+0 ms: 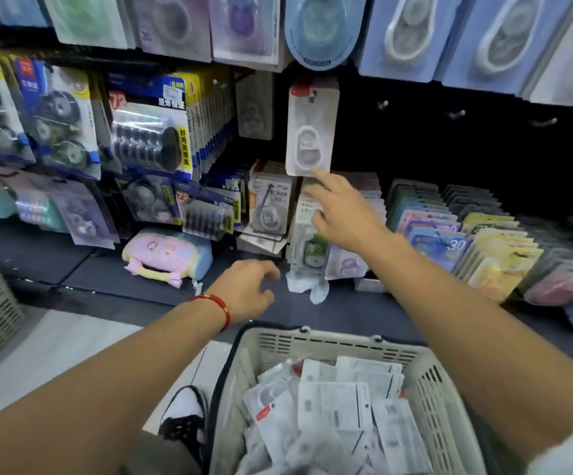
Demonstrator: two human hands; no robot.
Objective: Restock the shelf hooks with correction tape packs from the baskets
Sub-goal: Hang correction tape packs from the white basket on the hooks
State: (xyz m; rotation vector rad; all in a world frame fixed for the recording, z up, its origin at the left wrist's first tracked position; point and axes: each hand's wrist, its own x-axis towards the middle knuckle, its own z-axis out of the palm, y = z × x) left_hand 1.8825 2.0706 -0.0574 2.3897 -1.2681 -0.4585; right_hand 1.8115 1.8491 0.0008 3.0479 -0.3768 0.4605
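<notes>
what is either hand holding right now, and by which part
Nothing is held. The right hand only touches the bottom edge of the white pack hanging on its hook with a fingertip; the left hand hovers empty above the basket.

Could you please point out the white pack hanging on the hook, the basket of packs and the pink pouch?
White pack [312, 132]: head view, middle of its clear blister.
Basket [329, 344]: head view, slotted far wall.
Pink pouch [160, 248]: head view, pink top face.

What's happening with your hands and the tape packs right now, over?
Right hand open, fingertip touching the hung white pack. Left hand open, holding nothing. Basket still holds packs. Nothing blocking the empty hooks.
</notes>
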